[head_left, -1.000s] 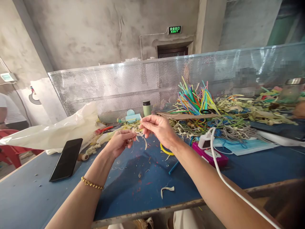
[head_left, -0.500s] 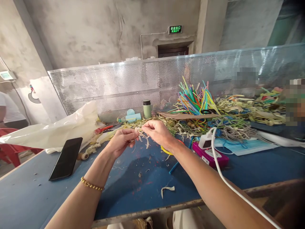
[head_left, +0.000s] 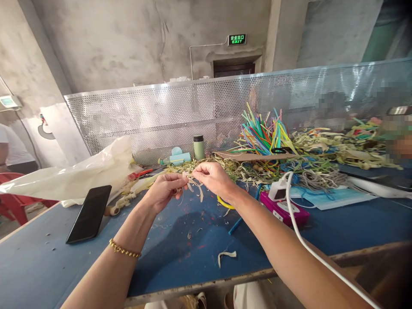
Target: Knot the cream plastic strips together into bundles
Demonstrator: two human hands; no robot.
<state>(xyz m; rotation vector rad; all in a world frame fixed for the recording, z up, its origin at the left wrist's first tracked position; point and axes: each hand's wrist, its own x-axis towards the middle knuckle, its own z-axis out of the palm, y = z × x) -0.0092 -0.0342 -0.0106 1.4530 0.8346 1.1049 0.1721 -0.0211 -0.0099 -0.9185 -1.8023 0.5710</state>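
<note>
Above the blue table, my left hand is closed in a pinch on a small bundle of pale strips. Loose ends of the strips dangle between the two hands. My right hand is pinched too, its fingertips beside the top of the bundle; whatever lies in them is too small to make out. A yellow tube shows beneath my right wrist, partly hidden. Behind the hands lies a heap of dry greenish strips.
A phone and a plastic bag lie at left. To the right sit a magenta power strip with a white cable, and a blue mask. Colourful sticks and a green bottle stand before a perforated metal screen.
My hands have stayed almost in place. The dangling strip ends have shifted slightly right and down. At far right, a blurred person has moved a little.
</note>
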